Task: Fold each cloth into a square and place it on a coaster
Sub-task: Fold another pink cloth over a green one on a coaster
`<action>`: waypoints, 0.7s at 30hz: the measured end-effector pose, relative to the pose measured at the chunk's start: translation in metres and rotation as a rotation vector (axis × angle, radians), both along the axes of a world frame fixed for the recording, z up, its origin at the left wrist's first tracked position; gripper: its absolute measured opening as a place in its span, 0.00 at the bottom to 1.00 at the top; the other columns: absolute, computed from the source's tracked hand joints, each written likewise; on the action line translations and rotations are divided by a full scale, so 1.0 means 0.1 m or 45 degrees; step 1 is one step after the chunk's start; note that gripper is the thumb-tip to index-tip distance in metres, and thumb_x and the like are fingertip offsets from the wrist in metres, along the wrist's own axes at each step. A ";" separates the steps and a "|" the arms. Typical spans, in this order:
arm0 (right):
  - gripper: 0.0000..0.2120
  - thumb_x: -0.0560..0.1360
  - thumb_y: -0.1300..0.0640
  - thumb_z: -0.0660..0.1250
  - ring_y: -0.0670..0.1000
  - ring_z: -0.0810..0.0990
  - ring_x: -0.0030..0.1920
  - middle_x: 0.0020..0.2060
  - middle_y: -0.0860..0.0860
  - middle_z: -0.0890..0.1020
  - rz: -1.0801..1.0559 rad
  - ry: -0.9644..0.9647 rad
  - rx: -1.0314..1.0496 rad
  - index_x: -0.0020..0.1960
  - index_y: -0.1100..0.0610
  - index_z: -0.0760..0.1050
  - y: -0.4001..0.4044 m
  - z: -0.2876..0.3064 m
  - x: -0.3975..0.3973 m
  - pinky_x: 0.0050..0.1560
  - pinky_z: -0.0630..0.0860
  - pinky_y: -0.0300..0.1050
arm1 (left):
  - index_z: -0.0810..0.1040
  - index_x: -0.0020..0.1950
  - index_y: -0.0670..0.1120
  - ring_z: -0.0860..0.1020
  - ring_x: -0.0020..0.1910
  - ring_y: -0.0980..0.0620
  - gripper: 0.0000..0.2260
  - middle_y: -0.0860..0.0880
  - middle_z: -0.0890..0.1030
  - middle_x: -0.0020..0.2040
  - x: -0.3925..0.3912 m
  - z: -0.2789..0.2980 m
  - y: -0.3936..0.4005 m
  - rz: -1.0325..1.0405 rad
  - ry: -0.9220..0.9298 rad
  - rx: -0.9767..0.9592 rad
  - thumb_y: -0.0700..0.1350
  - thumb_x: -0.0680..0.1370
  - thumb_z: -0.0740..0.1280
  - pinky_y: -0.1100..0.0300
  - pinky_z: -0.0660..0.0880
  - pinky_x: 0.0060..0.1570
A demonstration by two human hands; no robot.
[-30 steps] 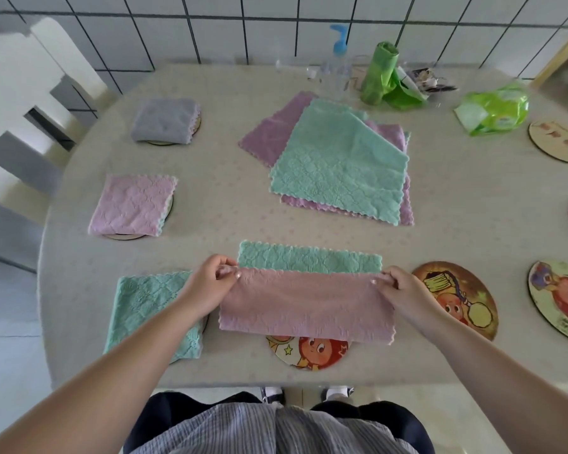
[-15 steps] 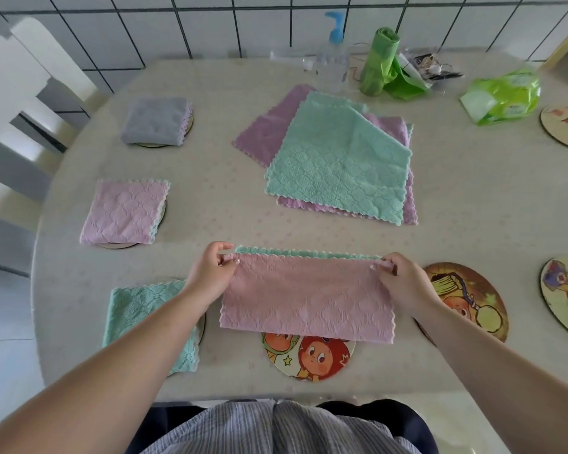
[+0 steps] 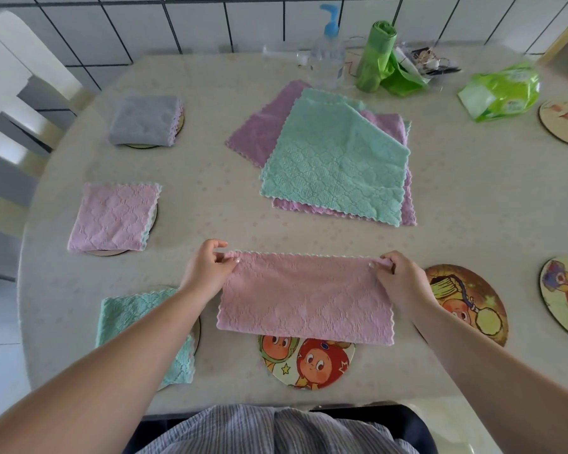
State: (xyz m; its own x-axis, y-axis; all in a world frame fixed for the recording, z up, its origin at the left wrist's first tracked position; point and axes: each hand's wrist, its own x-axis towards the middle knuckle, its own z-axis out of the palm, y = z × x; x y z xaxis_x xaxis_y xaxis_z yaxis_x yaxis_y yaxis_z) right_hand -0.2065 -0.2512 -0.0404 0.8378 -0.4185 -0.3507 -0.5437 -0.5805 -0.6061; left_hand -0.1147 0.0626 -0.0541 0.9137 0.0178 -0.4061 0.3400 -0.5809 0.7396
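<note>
A pink cloth (image 3: 305, 296) lies folded in half as a wide strip near the table's front edge, its green underside just showing along the far edge. My left hand (image 3: 207, 270) pinches its far left corner and my right hand (image 3: 397, 276) pinches its far right corner. The strip's near edge overlaps a cartoon coaster (image 3: 309, 362). Another cartoon coaster (image 3: 469, 303) lies bare just right of my right hand. Folded cloths sit on coasters at the left: grey (image 3: 145, 121), pink (image 3: 112, 217) and green (image 3: 138, 335). A stack of unfolded cloths (image 3: 335, 162) lies in the middle.
Along the back stand a pump bottle (image 3: 328, 57), a green bag roll (image 3: 374, 57) and a green wipes pack (image 3: 502, 90). More coasters (image 3: 564, 309) lie at the right edge. White chairs (image 3: 10, 103) stand to the left of the table (image 3: 473, 198).
Both hands carried the cloth's near edge away from me over the green half, so the fold is closed and the edges now line up. The camera tilted slightly.
</note>
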 end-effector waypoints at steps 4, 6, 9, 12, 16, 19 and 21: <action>0.04 0.77 0.53 0.63 0.48 0.74 0.36 0.36 0.48 0.77 -0.012 0.015 0.000 0.46 0.54 0.74 0.00 -0.01 0.01 0.31 0.67 0.41 | 0.71 0.59 0.48 0.79 0.43 0.49 0.15 0.50 0.79 0.44 0.03 -0.03 0.00 0.003 -0.010 0.019 0.45 0.74 0.69 0.54 0.74 0.46; 0.05 0.77 0.53 0.62 0.48 0.74 0.36 0.35 0.48 0.77 -0.012 0.020 -0.008 0.47 0.54 0.74 0.00 0.00 0.02 0.31 0.68 0.41 | 0.71 0.59 0.48 0.80 0.43 0.49 0.16 0.51 0.80 0.43 0.04 -0.04 0.00 0.001 -0.010 0.042 0.45 0.74 0.70 0.53 0.75 0.47; 0.04 0.77 0.54 0.61 0.47 0.73 0.35 0.35 0.47 0.76 -0.018 0.027 -0.017 0.46 0.54 0.73 0.02 0.00 0.02 0.30 0.66 0.41 | 0.71 0.59 0.47 0.80 0.42 0.48 0.16 0.51 0.80 0.42 0.06 -0.07 0.00 0.007 -0.023 0.071 0.45 0.73 0.70 0.52 0.75 0.46; 0.05 0.77 0.53 0.61 0.48 0.73 0.35 0.35 0.48 0.76 -0.034 0.029 -0.014 0.46 0.54 0.73 0.03 0.00 0.03 0.30 0.66 0.41 | 0.72 0.58 0.48 0.79 0.42 0.48 0.17 0.52 0.79 0.42 0.07 -0.08 -0.01 0.003 -0.037 0.118 0.46 0.72 0.71 0.52 0.75 0.46; 0.06 0.77 0.53 0.61 0.47 0.73 0.34 0.34 0.49 0.76 -0.043 0.021 -0.018 0.45 0.54 0.73 0.03 0.00 0.03 0.29 0.65 0.41 | 0.72 0.59 0.48 0.79 0.43 0.49 0.18 0.53 0.79 0.43 0.07 -0.08 -0.04 0.020 -0.054 0.180 0.49 0.72 0.71 0.54 0.75 0.47; 0.05 0.77 0.53 0.61 0.45 0.72 0.34 0.35 0.49 0.76 -0.046 0.014 -0.031 0.46 0.54 0.73 0.04 0.00 0.04 0.29 0.64 0.40 | 0.72 0.60 0.47 0.78 0.44 0.49 0.19 0.52 0.79 0.45 0.05 -0.06 -0.09 0.036 -0.067 0.201 0.49 0.72 0.71 0.54 0.75 0.47; 0.05 0.77 0.53 0.61 0.45 0.72 0.35 0.37 0.50 0.77 -0.066 0.021 -0.033 0.47 0.53 0.73 0.05 -0.01 0.04 0.29 0.66 0.40 | 0.71 0.61 0.46 0.77 0.45 0.49 0.19 0.52 0.78 0.46 0.03 -0.01 -0.12 0.041 -0.065 0.214 0.50 0.73 0.70 0.56 0.73 0.45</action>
